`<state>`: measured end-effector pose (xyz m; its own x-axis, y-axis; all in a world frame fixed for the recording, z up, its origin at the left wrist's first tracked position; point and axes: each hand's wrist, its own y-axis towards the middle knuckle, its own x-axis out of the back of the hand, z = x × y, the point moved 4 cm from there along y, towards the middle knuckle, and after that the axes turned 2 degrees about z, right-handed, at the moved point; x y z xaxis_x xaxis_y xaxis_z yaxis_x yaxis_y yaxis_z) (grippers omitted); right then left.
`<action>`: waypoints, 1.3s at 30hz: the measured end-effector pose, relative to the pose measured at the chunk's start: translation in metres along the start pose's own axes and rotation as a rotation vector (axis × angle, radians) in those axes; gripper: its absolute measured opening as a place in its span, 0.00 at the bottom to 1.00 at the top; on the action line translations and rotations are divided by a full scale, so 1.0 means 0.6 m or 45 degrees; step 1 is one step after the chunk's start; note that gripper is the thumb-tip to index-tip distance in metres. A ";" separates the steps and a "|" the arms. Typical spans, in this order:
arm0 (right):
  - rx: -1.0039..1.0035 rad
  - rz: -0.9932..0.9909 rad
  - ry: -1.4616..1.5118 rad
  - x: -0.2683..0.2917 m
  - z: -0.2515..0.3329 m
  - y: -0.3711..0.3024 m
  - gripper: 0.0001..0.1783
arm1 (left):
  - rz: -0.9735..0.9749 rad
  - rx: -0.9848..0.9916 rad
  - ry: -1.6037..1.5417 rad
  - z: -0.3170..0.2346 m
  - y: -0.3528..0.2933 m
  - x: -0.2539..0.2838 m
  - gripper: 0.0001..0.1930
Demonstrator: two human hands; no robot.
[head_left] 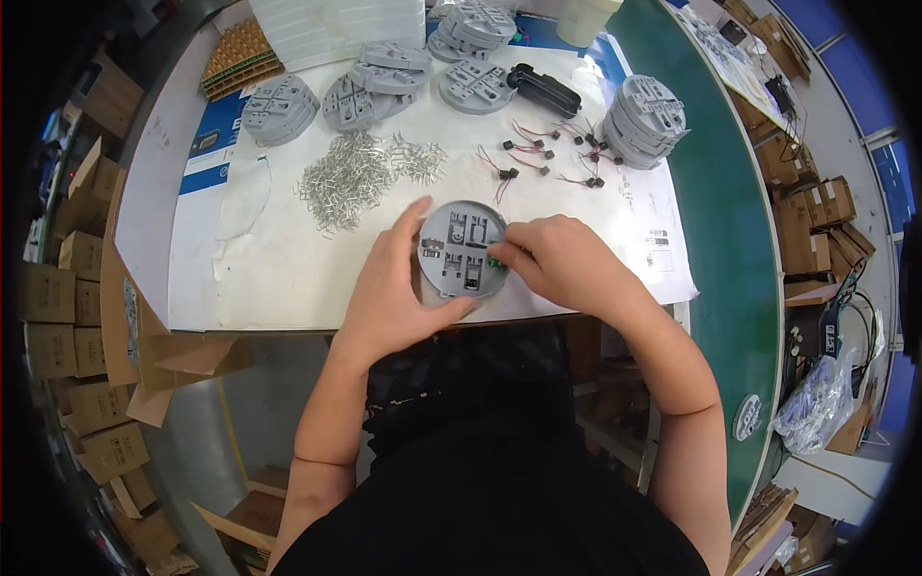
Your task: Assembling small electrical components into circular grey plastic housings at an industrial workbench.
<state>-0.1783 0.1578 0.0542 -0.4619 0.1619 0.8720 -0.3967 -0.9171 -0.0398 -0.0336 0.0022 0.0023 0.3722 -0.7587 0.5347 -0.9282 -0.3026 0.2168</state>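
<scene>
The left hand (389,288) curves round the left side of a gray round housing (463,248), its thumb bent along the near rim and its fingers along the left rim, gripping it. At the right rim, the right hand's (552,254) thumb and forefinger come together beside a small green piece (496,259); whether they pinch that piece or the rim cannot be told. The housing sits at the middle of the near edge of the white worktable (288,278), open face up. For good work here, the left grip should probably keep the housing level and steady, while the right fingertips push gently and squarely, without bending the green piece. Beyond lie two heaps of thin metal pieces, a large one (348,182) and a small one (418,161); to their right, roughly ten black wired parts (533,149), too tangled for exact counting. Farther out are one black elongated object (545,89), one pale tub (587,19) and five groups of gray discs (645,120), including one at far right.
</scene>
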 end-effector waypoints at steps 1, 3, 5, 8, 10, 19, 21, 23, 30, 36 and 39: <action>-0.015 0.036 -0.030 -0.003 0.005 0.003 0.17 | 0.036 0.094 -0.055 0.008 0.005 0.004 0.59; -0.014 0.038 -0.090 -0.007 0.015 0.009 0.19 | 0.072 0.192 -0.112 0.017 0.010 0.004 0.59; -0.017 0.032 -0.222 -0.011 0.021 0.014 0.22 | 0.038 0.135 -0.036 0.014 0.015 -0.002 0.58; -0.020 0.106 -0.253 -0.015 0.021 0.021 0.23 | 0.008 0.105 -0.010 0.014 0.016 -0.006 0.57; -0.022 0.145 -0.270 -0.018 0.021 0.024 0.24 | -0.020 0.101 -0.028 0.016 0.015 -0.007 0.55; -0.046 0.234 -0.245 -0.023 0.022 0.030 0.25 | -0.007 0.073 -0.002 0.018 0.014 -0.007 0.56; -0.029 0.228 -0.245 -0.025 0.019 0.031 0.24 | 0.000 0.078 0.006 0.018 0.013 -0.007 0.56; -0.023 0.222 -0.233 -0.028 0.015 0.031 0.24 | -0.001 0.077 0.010 0.017 0.014 -0.006 0.56; -0.011 0.213 -0.193 -0.027 0.012 0.031 0.24 | 0.005 0.076 0.023 0.013 0.013 -0.005 0.57; -0.041 0.242 -0.213 -0.032 0.018 0.037 0.23 | -0.005 0.035 0.037 0.013 0.013 -0.007 0.57; -0.063 0.255 -0.218 -0.031 0.027 0.039 0.22 | -0.024 0.012 0.037 0.011 0.013 -0.009 0.56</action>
<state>-0.1661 0.1274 0.0446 -0.3960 -0.0890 0.9139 -0.3507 -0.9052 -0.2402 -0.0428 0.0002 -0.0042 0.3892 -0.7359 0.5541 -0.9210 -0.3220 0.2192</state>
